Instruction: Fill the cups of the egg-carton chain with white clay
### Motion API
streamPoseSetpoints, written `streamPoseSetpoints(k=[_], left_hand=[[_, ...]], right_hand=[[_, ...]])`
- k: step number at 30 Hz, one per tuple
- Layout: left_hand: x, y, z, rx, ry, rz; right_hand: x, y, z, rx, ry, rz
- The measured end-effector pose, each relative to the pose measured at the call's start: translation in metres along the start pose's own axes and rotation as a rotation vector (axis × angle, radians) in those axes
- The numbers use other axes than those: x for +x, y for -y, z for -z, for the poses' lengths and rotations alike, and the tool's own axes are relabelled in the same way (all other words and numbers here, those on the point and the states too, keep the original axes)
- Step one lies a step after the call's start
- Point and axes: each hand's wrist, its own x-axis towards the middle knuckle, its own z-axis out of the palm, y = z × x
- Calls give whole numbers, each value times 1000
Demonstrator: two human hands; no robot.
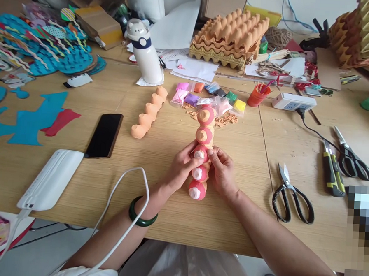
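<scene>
My left hand (183, 164) and my right hand (222, 169) grip a strip cut from an egg tray (204, 135) from both sides near its middle. Its row of bumps is covered partly in pink-red clay, and the nearer bumps have white tips. My left thumb presses at the white tip of the middle bump, while the right thumb rests on that bump's right edge. To the left lies a bare orange egg-tray strip (150, 111). Beyond the held strip are small bags of coloured clay (192, 99) and orange scraps (227, 119).
Scissors (287, 188), a utility knife (333, 170) and a second pair of scissors (350, 157) lie right. A phone (104, 135) and white power bank (51, 179) lie left; a white cable (117, 241) crosses my left forearm. Stacked egg trays (228, 37) and a white bottle (147, 55) stand behind.
</scene>
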Motion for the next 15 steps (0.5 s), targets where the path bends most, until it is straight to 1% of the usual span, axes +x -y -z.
streamPoseSetpoints(k=[2,6,8,10,13,15], left_hand=[[-1,1,-1,21,-12,-23],[-3,2,-6,136,-105,-55],[-3,2,-7,155,-123,-52],[-3,1,-8,123,-101,-46],[-2,-1,-6,44,-30,-34],[-1,-2,-5,-16,-8,-34]], right_hand=[[0,0,0,1,6,8],[-1,-2,-1,2,31,31],[-1,-1,-1,-4,27,38],[-2,0,-1,3,15,14],[-1,4,-1,49,-11,-63],[1,6,-2,87,-30,-107]])
